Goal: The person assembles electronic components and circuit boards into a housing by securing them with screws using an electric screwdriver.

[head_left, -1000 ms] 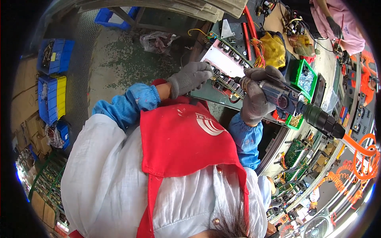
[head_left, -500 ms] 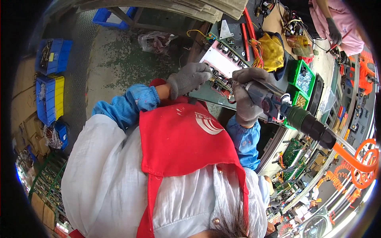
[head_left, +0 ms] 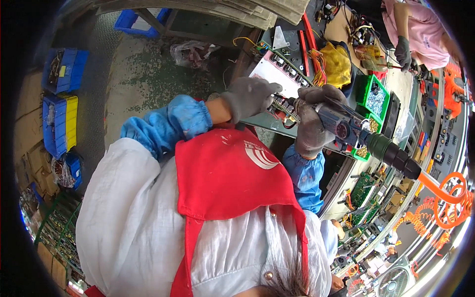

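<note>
The counter (head_left: pixel 258 121) bears, at one o'clock, a pale plate (head_left: pixel 278 73). At two, the right hand (head_left: pixel 312 126) has its fingers wrapped round a power driver (head_left: pixel 342 123); the left hand (head_left: pixel 250 97) curls by a circuit board (head_left: pixel 286 107) toward one, its hold hidden. The board already carries components; what fastening remains cannot be told. Between two and three, green bins (head_left: pixel 364 91) hold silvery pieces (head_left: pixel 377 100) and brass-coloured ones (head_left: pixel 373 124).

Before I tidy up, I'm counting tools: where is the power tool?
In the head view, the power tool is in the right hand, right of centre, near the green bins, its orange hose leading right.
</note>
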Demonstrator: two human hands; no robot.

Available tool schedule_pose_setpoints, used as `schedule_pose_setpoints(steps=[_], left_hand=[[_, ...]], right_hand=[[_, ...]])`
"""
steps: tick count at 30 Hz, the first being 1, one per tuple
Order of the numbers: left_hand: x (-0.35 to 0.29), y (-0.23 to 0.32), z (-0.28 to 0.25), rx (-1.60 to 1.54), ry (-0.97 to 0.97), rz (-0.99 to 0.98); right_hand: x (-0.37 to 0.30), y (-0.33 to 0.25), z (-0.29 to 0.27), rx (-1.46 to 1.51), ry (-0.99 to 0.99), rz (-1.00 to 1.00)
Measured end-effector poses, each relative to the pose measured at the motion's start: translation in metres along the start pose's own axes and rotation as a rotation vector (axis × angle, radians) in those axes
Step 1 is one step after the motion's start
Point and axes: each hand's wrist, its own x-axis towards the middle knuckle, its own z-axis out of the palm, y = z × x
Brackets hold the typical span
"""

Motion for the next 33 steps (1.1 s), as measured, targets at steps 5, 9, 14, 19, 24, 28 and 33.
schedule_pose_setpoints(steps=[5, 9, 14, 19, 24, 28, 33], left_hand=[[0.032, 0.007, -0.014, 0.118, -0.309, -0.012], [0.037, 0.001, -0.012, 0.117, -0.290, -0.009], [0.024, -0.024, -0.054, -0.662, -0.116, -0.305], [0.002, -0.032, -0.071, -1.581, 0.037, -0.631], [-0.005, -0.033, -0.060, -1.214, 0.013, -0.794], [-0.014, -0.034, -0.051, -1.010, 0.003, -0.728], [-0.017, -0.037, -0.042, -1.000, -0.046, -0.694]], right_hand=[[0.010, -0.024, 0.014, -0.025, 0.131, 0.018], [0.012, -0.035, 0.011, 0.004, 0.114, -0.063], [0.008, -0.032, 0.015, 0.038, 0.141, -0.019], [0.009, -0.008, 0.021, 0.026, 0.091, -0.074], [0.011, 0.007, 0.025, 0.049, 0.066, -0.065], [0.013, 0.012, 0.026, 0.096, 0.049, -0.009], [0.012, 0.017, 0.028, 0.050, 0.053, -0.018]])
